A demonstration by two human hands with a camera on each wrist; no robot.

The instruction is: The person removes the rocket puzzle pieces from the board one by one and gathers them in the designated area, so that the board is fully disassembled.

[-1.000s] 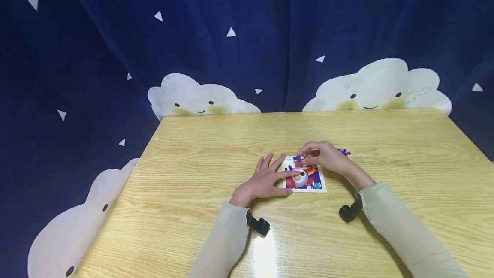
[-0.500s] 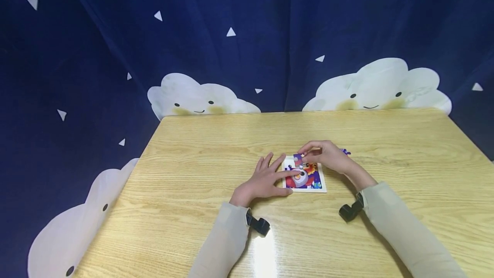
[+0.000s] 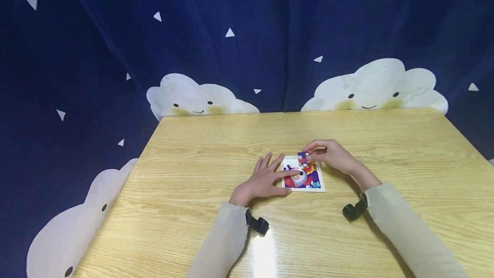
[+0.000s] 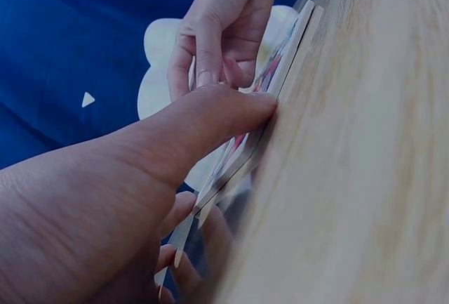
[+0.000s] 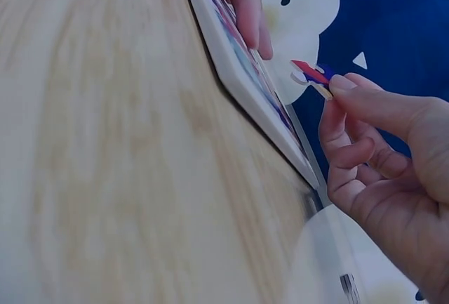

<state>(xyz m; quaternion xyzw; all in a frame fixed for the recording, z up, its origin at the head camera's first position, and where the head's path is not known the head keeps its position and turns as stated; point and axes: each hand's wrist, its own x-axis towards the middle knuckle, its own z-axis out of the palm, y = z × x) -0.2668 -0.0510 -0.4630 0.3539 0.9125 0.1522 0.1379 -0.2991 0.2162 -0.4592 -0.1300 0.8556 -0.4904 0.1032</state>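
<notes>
A small jigsaw puzzle [image 3: 309, 181] in a white-rimmed tray [image 3: 305, 190] lies flat on the table, with a bare white patch at its upper left. My left hand [image 3: 264, 182] is spread over its left side, index finger straight across the picture and thumb at the near edge. Above the far part of the tray, my right hand [image 3: 336, 158] pinches a purple and red puzzle piece [image 3: 302, 158] between thumb and fingertips. In the right wrist view, this puzzle piece [image 5: 316, 76] stands clear of the tray [image 5: 238, 83], tilted.
The wooden table [image 3: 200, 158] extends around the tray on all sides. A dark blue curtain [image 3: 239, 63] with white clouds hangs behind its far edge. Black camera mounts [image 3: 257, 225] sit at both wrists.
My right hand has drawn the puzzle piece slightly right and up. The loose purple piece beyond the right hand has gone from sight behind it. My left hand has stayed put.
</notes>
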